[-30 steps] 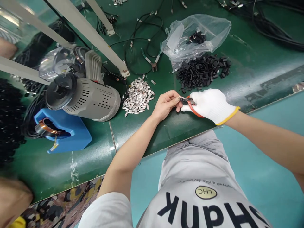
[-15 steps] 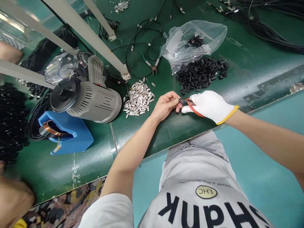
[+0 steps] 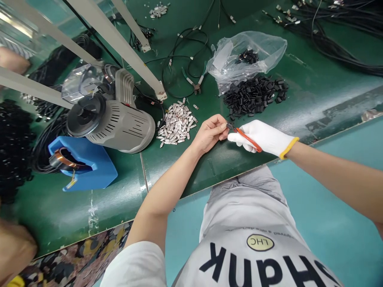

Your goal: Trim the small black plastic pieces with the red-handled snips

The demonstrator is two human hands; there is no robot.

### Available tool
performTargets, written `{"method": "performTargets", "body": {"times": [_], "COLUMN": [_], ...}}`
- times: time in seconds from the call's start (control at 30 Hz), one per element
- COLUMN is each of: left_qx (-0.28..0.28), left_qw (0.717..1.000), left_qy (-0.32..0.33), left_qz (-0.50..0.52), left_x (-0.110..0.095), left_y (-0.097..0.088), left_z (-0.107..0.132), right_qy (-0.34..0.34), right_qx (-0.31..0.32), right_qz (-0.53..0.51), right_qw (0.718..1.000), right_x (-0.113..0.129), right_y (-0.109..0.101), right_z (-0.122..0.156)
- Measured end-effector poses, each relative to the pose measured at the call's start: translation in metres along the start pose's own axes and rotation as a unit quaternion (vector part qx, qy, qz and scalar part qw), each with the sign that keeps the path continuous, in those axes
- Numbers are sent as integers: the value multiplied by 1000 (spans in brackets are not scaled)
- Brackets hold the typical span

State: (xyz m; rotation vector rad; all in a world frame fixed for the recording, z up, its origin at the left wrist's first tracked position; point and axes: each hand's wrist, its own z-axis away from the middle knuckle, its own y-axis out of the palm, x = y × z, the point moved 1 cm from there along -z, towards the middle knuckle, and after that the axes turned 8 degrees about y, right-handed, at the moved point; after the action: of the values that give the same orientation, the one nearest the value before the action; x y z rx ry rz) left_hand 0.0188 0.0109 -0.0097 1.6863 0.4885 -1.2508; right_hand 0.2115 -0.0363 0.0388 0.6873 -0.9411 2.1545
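My right hand, in a white glove with a yellow cuff, is closed round red-handled pliers. The pliers' jaws meet the fingertips of my bare left hand, which pinches a small part too tiny to name. Both hands hover over the green table near its front edge. A heap of small silver metal pieces lies just left of my left hand. A pile of small black plastic pieces lies behind my right hand.
A grey motor-like machine lies at the left beside a blue tape holder. A clear bag, green-handled pliers and black cables lie further back. Metal frame bars cross the upper left.
My right hand has rolled so the red pliers handles now show on top. The hands stay together at the same spot; the view shifted slightly.
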Motion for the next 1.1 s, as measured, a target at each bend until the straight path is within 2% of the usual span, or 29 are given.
{"method": "performTargets", "body": {"times": [0.1,0.2,0.27,0.37,0.43,0.6,0.7,0.87,1.1], "left_qx": [1,0,4,6,1,-4,-5,-4,4], "left_qw": [1000,1000,1000,1000,1000,1000,1000,999,1000], "left_qy": [-5,-8,-8,-5,-7,-14,-13,-14,-17], "left_qz": [0,2,4,7,9,15,22,28,24], "left_x": [-1,0,1,4,5,7,8,8,9], "left_y": [0,0,0,0,0,-2,-3,-4,-6], "left_z": [0,1,2,3,3,2,1,1,0], "right_qy": [8,-21,-50,-62,-57,-93,-100,-78,-45], "right_qx": [24,-34,-123,-219,-233,-249,-241,-230,-195], "right_qz": [-15,97,244,404,444,488,500,499,467], "right_qw": [1000,994,961,886,864,832,826,832,861], "right_x": [1,4,6,6,4,-3,-7,-8,-1], "right_y": [1,0,-1,-2,-3,-9,-10,-8,-9], "right_z": [1,3,4,7,8,4,-1,-7,-7]}}
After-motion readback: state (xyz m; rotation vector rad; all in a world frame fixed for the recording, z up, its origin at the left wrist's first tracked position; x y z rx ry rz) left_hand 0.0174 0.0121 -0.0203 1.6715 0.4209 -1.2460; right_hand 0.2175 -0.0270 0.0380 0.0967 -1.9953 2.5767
